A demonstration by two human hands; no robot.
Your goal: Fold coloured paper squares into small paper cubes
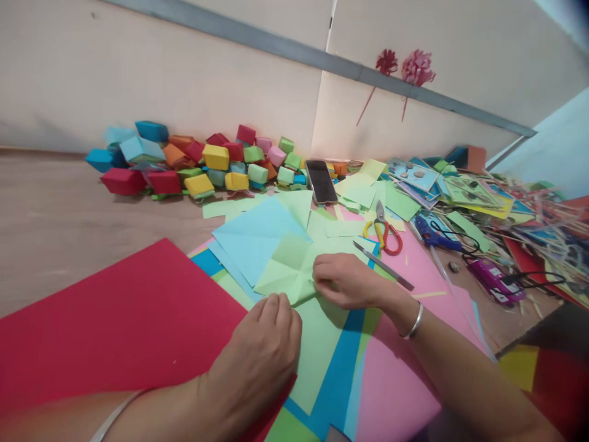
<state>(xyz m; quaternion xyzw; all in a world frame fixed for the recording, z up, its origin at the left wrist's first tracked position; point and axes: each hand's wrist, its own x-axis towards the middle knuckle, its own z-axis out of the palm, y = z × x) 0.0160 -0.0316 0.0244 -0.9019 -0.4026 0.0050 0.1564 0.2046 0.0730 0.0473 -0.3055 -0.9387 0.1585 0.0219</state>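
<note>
While your right hand (347, 281) is pinching the creased green sheet (281, 267) atop stacked paper (317, 350), your left hand (267, 344) is curling its fingers, any pinch hidden; uneven pulling could be risking tears.

- A pale wall (207, 80) stood behind the table (69, 202).
- A grey strip (276, 46) slanted across it.
- Paper flowers (418, 67) hung at the strip.

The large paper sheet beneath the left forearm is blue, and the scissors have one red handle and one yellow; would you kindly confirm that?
Not quite: the head view shows that large paper sheet is red, not blue. The scissors do have one red handle and one yellow.
</note>
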